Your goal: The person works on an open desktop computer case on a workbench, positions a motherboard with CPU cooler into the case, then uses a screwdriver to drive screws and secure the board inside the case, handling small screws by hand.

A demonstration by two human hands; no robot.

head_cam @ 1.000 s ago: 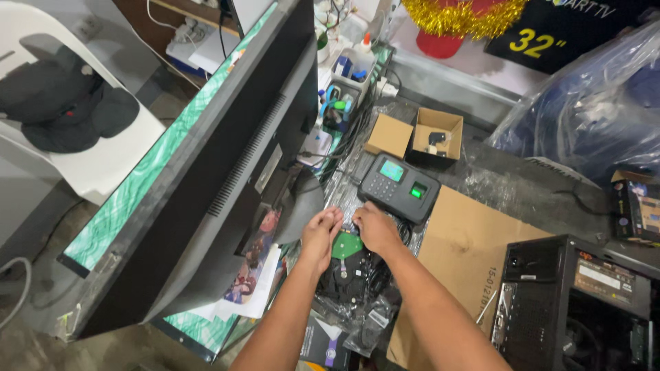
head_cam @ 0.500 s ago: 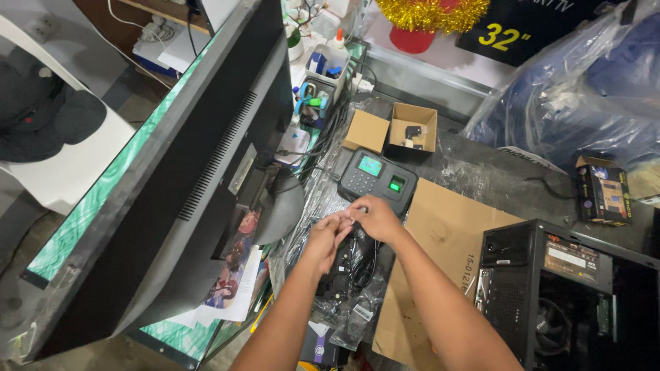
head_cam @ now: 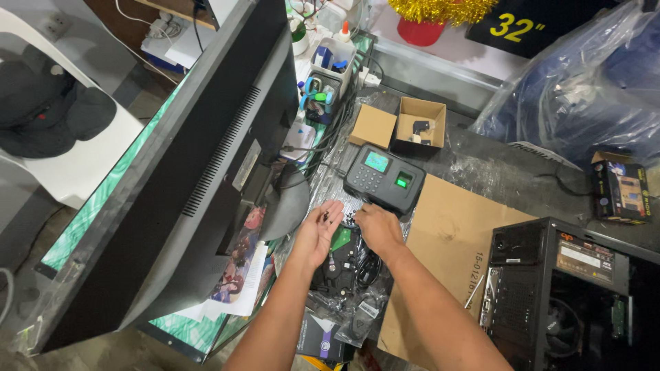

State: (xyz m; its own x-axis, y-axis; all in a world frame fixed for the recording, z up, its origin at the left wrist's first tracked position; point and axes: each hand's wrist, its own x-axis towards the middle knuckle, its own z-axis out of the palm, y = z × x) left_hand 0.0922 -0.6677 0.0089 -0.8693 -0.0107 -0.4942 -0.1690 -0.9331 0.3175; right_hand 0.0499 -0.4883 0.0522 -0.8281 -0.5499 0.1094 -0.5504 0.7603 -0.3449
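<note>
My left hand [head_cam: 316, 232] lies palm up with the fingers spread, and a few small dark parts [head_cam: 326, 217] rest on the palm. My right hand [head_cam: 375, 227] is knuckles up just to its right. Its fingertips are curled down near the left palm, and what they pinch is hidden. Under both hands sits a black drive with a green circuit board [head_cam: 340, 242] on crinkled clear plastic. A black fingerprint terminal with a keypad and small screen [head_cam: 383, 178] stands just beyond the hands.
A large black monitor [head_cam: 179, 172] tilts along the left. A flat cardboard sheet [head_cam: 450, 240] and a black computer case [head_cam: 564, 288] are at the right. An open small box [head_cam: 419, 124], cables, a tool holder [head_cam: 323, 89] and a blue plastic-wrapped bundle [head_cam: 584, 89] lie behind.
My left hand has turned palm up and drawn apart from the right, with small parts now on it. The view has shifted down the bench.
</note>
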